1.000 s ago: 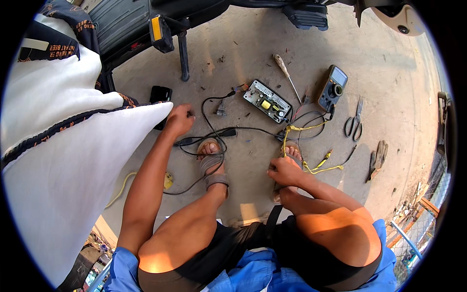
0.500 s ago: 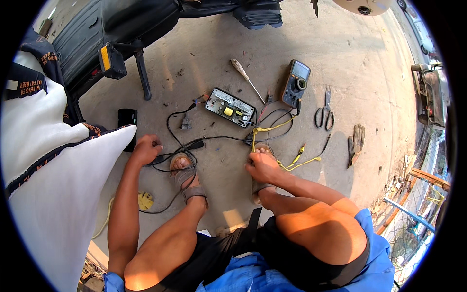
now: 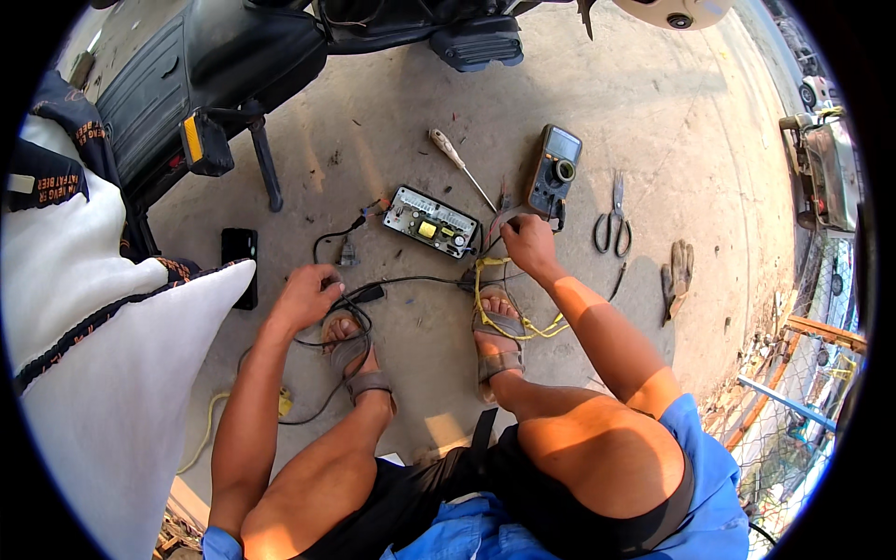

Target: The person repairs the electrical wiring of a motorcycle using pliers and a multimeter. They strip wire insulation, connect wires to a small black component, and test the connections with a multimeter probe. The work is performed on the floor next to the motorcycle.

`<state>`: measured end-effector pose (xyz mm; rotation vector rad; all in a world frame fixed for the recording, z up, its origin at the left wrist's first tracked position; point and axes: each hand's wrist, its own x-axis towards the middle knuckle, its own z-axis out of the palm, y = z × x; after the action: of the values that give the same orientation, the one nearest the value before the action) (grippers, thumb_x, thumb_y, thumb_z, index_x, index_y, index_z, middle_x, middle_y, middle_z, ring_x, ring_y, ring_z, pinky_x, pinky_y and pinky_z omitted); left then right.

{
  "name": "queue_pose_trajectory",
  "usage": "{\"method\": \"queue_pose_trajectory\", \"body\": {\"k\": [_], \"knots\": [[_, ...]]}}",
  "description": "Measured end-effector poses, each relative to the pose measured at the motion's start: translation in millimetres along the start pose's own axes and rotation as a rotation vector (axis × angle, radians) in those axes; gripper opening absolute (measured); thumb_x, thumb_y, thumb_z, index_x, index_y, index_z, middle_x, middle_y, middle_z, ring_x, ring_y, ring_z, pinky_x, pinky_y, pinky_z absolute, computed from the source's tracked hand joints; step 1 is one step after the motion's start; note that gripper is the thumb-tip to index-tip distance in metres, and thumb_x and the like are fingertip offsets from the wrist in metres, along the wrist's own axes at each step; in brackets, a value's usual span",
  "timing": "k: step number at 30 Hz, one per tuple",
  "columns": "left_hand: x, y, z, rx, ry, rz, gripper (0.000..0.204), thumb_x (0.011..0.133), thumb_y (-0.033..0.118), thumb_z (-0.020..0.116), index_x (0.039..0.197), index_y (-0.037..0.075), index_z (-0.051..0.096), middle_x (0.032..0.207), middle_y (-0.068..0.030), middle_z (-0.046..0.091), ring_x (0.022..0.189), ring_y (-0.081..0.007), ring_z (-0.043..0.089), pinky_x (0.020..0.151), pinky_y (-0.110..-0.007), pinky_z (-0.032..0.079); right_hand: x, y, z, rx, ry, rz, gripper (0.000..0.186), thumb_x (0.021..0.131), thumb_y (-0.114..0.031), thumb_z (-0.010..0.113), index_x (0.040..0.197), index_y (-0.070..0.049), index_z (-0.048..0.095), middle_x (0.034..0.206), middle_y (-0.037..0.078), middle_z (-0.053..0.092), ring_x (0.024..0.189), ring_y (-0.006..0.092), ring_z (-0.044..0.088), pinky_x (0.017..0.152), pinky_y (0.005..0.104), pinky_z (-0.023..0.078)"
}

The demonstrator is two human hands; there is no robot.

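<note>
My left hand (image 3: 306,297) is closed on a black power cable (image 3: 411,279) that loops over my left foot. My right hand (image 3: 530,245) has its fingers pinched on a thin black lead, just below the multimeter (image 3: 553,168); the fingertips are partly hidden. Beyond and between the hands lies an open power supply board (image 3: 432,221) in a black case, with a yellow transformer on it. A yellow wire (image 3: 482,291) trails over my right foot. Close to the board sits a grey plug (image 3: 348,252).
A screwdriver (image 3: 461,166) lies beyond the board. Scissors (image 3: 613,222) and a work glove (image 3: 679,280) are on the right, a black phone (image 3: 240,266) on the left. A parked motorbike (image 3: 252,56) with its side stand (image 3: 266,168) takes up the far left, near white cloth (image 3: 121,373).
My right hand has moved away from my right foot, up toward the multimeter, drawing the yellow wire along. My left hand has shifted right and the black cable loop has been pulled in.
</note>
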<state>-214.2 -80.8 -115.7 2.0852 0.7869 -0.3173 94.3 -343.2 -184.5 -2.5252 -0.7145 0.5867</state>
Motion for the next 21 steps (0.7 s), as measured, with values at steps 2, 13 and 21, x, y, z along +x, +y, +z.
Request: {"method": "queue_pose_trajectory", "body": {"k": [2, 13, 21], "knots": [[1, 4, 0, 0.006, 0.005, 0.004, 0.022, 0.085, 0.016, 0.071, 0.095, -0.003, 0.069, 0.08, -0.0205, 0.068, 0.074, -0.0317, 0.067, 0.069, -0.041, 0.051, 11, -5, -4, -0.007, -0.09, 0.088, 0.037, 0.084, -0.033, 0.068, 0.079, 0.004, 0.07, 0.08, 0.027, 0.068, 0.079, 0.0457, 0.067, 0.075, 0.0502, 0.054], [1, 4, 4, 0.01, 0.0, -0.021, 0.023, 0.086, 0.019, 0.07, 0.097, -0.001, 0.07, 0.078, -0.02, 0.068, 0.073, -0.0325, 0.068, 0.068, -0.042, 0.051, 34, -2, 12, 0.189, -0.093, 0.383, 0.034, 0.077, -0.029, 0.071, 0.078, 0.005, 0.072, 0.076, 0.024, 0.07, 0.079, 0.0365, 0.072, 0.076, 0.0435, 0.056], [1, 11, 1, -0.005, 0.0, -0.02, 0.023, 0.087, 0.02, 0.069, 0.096, -0.001, 0.07, 0.081, -0.0203, 0.069, 0.077, -0.0345, 0.068, 0.071, -0.042, 0.052, -7, -18, -28, 0.408, -0.086, 0.075, 0.029, 0.083, -0.022, 0.065, 0.078, 0.006, 0.067, 0.065, 0.012, 0.064, 0.06, 0.018, 0.059, 0.061, 0.0371, 0.048]]}}
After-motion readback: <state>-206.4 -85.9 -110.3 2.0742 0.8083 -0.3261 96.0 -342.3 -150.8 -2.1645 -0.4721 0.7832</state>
